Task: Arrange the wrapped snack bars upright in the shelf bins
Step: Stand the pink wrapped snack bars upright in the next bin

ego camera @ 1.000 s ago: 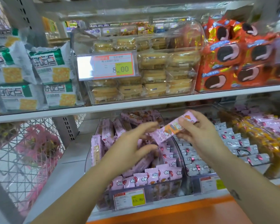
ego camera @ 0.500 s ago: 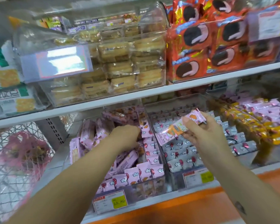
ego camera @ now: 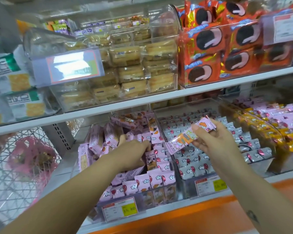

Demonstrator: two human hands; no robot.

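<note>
A clear shelf bin (ego camera: 173, 186) on the lower shelf holds several pink wrapped snack bars (ego camera: 160, 179); those at the front and right stand upright, those at the back left lie tumbled. My left hand (ego camera: 134, 152) reaches down into the middle of this bin, fingers curled among the bars; what it grips is hidden. My right hand (ego camera: 213, 141) hovers above the neighbouring bin and pinches one pink-and-orange snack bar (ego camera: 184, 139), held tilted with its lower end pointing toward the pink bin.
The bin to the right (ego camera: 201, 184) holds rows of grey-white bars, with orange and pink bars (ego camera: 277, 130) further right. Price tags (ego camera: 119, 209) hang on the bin fronts. An upper shelf (ego camera: 142, 103) carries cakes and red cookie packs. A wire basket (ego camera: 15, 166) stands at left.
My left hand has gone from beside the held bar down into the pink bin. The right hand keeps hold of its bar, and the view has shifted right.
</note>
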